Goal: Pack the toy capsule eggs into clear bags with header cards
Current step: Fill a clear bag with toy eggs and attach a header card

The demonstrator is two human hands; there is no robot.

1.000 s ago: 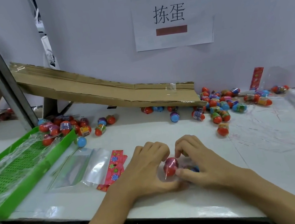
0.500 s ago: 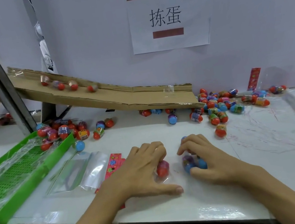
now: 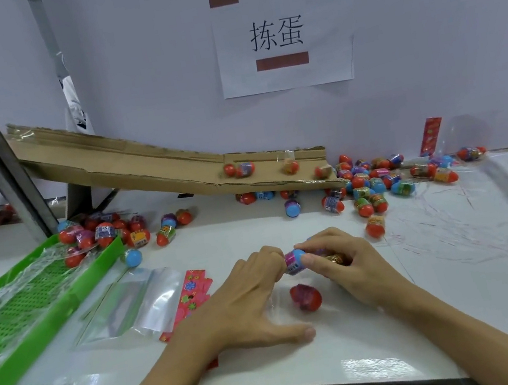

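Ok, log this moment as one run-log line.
hands: both on blue-capped egg | right hand grips it | left hand fingertips touch it | red egg lying on table | spare bags left
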